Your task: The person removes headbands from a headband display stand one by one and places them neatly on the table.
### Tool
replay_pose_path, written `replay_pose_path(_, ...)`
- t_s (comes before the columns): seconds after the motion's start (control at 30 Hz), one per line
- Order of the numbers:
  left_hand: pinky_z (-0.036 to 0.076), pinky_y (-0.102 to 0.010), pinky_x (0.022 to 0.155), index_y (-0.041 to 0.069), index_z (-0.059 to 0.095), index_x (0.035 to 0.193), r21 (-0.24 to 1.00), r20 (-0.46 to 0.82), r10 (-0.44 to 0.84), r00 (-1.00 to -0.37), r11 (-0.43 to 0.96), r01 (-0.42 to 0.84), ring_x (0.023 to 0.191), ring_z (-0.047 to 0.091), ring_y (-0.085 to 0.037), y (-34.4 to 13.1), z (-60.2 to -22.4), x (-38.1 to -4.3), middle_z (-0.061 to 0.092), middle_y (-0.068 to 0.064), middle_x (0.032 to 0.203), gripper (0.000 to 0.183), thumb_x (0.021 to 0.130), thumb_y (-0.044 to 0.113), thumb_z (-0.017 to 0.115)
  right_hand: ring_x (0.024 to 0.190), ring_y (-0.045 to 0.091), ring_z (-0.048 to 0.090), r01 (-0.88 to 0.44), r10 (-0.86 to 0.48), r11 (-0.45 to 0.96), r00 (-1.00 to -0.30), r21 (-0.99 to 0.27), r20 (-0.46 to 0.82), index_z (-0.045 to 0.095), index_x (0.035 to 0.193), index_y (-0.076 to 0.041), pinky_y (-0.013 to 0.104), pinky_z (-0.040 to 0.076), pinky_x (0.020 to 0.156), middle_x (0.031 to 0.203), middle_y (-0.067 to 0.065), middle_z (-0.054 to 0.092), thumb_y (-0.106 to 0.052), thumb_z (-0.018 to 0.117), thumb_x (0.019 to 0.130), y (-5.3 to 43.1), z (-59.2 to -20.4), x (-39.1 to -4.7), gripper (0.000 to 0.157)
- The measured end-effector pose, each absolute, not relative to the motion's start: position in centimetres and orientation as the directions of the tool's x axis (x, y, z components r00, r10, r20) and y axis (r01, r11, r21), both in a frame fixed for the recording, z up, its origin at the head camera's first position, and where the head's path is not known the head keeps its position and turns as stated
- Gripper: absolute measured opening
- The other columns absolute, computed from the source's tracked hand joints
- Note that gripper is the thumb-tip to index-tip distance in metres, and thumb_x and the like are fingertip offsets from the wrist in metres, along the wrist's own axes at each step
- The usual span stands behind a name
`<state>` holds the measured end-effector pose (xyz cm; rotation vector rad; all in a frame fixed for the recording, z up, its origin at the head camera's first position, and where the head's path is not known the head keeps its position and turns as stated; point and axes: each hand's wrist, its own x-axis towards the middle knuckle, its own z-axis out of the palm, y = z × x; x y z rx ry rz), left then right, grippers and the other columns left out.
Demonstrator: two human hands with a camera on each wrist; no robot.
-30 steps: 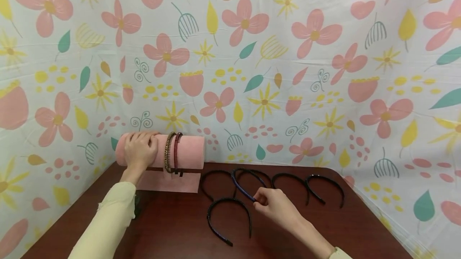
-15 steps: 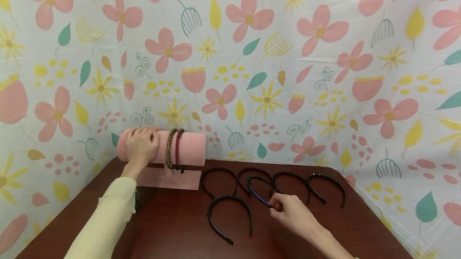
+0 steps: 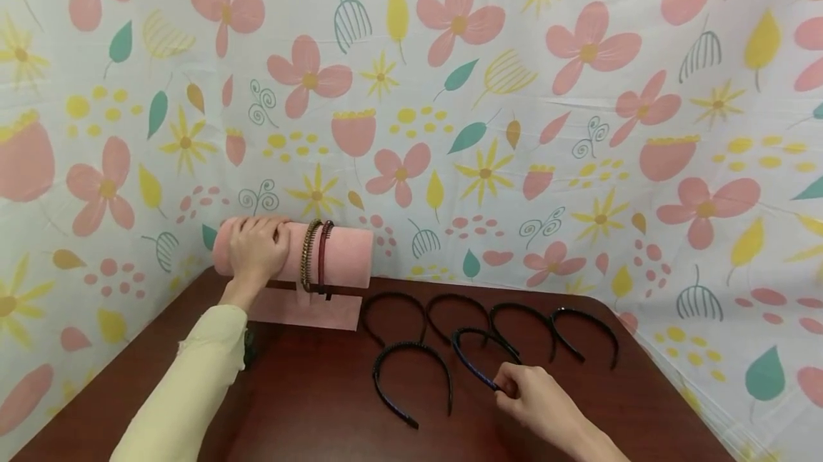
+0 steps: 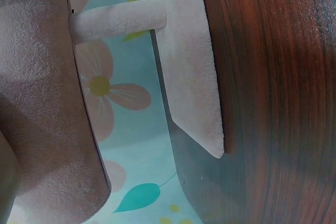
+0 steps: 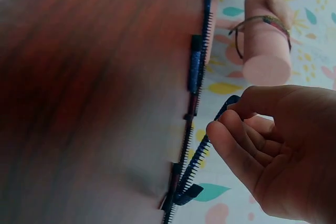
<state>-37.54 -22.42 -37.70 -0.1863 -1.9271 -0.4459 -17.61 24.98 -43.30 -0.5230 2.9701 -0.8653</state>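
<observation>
My left hand grips the left part of a pink padded roll on a display stand, its fingers curled over the top. A gold beaded headband and a dark red headband are looped around the roll, right of that hand. My right hand pinches one end of a dark blue toothed headband between thumb and fingers, over the right half of the table. In the right wrist view, the comb-like teeth of the held headband show below the fingertips.
Several dark headbands lie in a row at the table's back, among them one at the far right. Another black headband lies in front of the row. A small dark green item sits beside the left sleeve. A floral curtain hangs behind the table.
My right hand has moved right and toward me with the blue headband, away from the back row. My left hand keeps its hold on the roll.
</observation>
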Motion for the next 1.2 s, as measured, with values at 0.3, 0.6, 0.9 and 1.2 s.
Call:
replay_pose_path(0.3, 0.042, -0.051, 0.101, 0.008, 0.078, 0.093, 0.218, 0.919, -0.075, -0.386, 0.914, 0.342, 0.095, 0.067, -0.037, -22.6, -37.3, -37.7, 0.077, -0.013, 0.095, 0.036, 0.092, 0.024, 0.046, 0.047, 0.002, 0.046, -0.319, -0.318, 0.803, -0.944, -0.504, 0.089, 0.065, 0.086, -0.014, 0.020, 0.039, 0.044, 0.064, -0.008, 0.056, -0.010, 0.064, 0.090, 25.3, -43.7, -17.2, 0.005)
replay_pose_path(0.6, 0.042, -0.052, 0.100, 0.008, 0.078, 0.092, 0.228, 0.916, -0.080, -0.393, 0.910, 0.346, 0.095, 0.068, -0.036, -23.0, -37.3, -37.6, 0.077, -0.013, 0.095, 0.038, 0.093, 0.025, 0.045, 0.047, -0.001, 0.042, -0.316, -0.314, 0.815, -0.945, -0.485, 0.089, 0.065, 0.087, -0.014, 0.019, 0.037, 0.045, 0.065, -0.009, 0.057, -0.008, 0.064, 0.090, 25.4, -43.2, -16.0, 0.006)
replay_pose_path(0.9, 0.043, -0.052, 0.098, 0.007, 0.078, 0.090, 0.217, 0.926, -0.072, -0.369, 0.905, 0.367, 0.093, 0.067, -0.037, -22.7, -37.3, -37.7, 0.076, -0.014, 0.093, 0.037, 0.092, 0.024, 0.046, 0.046, 0.000, 0.043, -0.310, -0.322, 0.816, -0.945, -0.488, 0.062, 0.065, 0.087, -0.011, 0.020, 0.038, 0.044, 0.064, -0.009, 0.057, -0.011, 0.064, 0.090, 25.2, -43.5, -15.7, 0.003)
replay_pose_path(1.2, 0.042, -0.052, 0.101, 0.007, 0.078, 0.092, 0.227, 0.921, -0.079, -0.381, 0.904, 0.363, 0.095, 0.067, -0.037, -22.6, -37.5, -37.6, 0.076, -0.014, 0.095, 0.036, 0.093, 0.023, 0.046, 0.046, 0.010, 0.055, -0.285, -0.364, 0.780, -0.931, -0.557, -0.033, 0.066, 0.095, -0.008, 0.025, 0.046, 0.043, 0.065, -0.004, 0.061, -0.009, 0.062, 0.091, 24.3, -43.6, -16.5, 0.006)
